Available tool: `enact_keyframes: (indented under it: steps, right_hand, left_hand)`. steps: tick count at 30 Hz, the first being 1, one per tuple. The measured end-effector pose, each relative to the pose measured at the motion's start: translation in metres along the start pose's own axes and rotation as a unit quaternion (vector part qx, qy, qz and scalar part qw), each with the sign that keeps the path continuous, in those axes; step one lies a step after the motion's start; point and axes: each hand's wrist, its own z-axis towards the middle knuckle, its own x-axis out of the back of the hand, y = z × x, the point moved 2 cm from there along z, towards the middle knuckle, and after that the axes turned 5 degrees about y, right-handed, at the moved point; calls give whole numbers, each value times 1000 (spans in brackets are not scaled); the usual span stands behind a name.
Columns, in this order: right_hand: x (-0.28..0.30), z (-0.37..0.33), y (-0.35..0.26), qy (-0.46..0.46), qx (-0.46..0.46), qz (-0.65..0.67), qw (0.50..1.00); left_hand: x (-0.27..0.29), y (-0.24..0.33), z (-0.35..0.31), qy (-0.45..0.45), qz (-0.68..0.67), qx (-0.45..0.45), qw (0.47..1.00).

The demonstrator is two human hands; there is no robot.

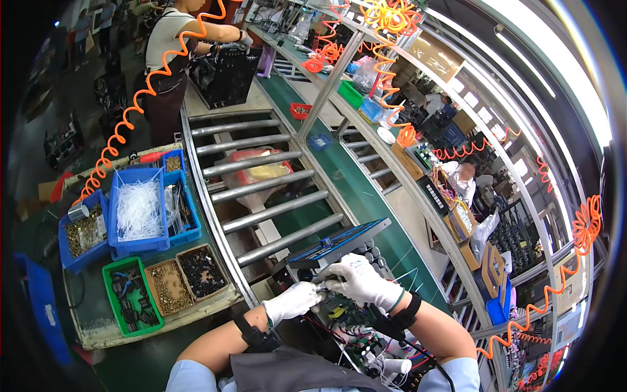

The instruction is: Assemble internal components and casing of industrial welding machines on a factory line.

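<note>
My left hand (292,302), in a white glove, reaches in from the left over an opened electronic unit. Its fingers are closed in a pinch, and whatever they hold is too small to make out. My right hand (361,282), also gloved, meets it fingertip to fingertip, closed and bent downward; its grip is hidden too. Just beyond both hands a dark panel with blue markings (334,244) stands tilted on the unit. Below the hands lie a green circuit board (341,310), wires and white connectors (371,356). Black bands circle both my forearms.
At left, a bench holds a blue bin of white cable ties (138,208), a green tray with pliers (132,296) and boxes of screws (168,286). Metal rollers (274,209) run ahead. A co-worker (171,59) handles a black cabinet (228,77). Orange coiled hoses (121,134) hang around.
</note>
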Motion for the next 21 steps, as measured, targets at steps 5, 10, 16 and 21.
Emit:
enact_keyframes:
  steps: [5, 10, 16, 21]
  right_hand:
    - [1, 0, -1, 17, 22, -20, 999]
    - [-4, -3, 1, 67, 37, -40, 996]
    - [-3, -3, -2, 81, 58, -39, 994]
    - [-3, -2, -4, 87, 26, -50, 995]
  left_hand:
    - [-2, -31, 15, 17, 57, -89, 994]
    - [54, -65, -40, 187, 159, -79, 966]
    - [29, -35, -29, 86, -282, -74, 953]
    - [21, -18, -24, -20, -331, -17, 943]
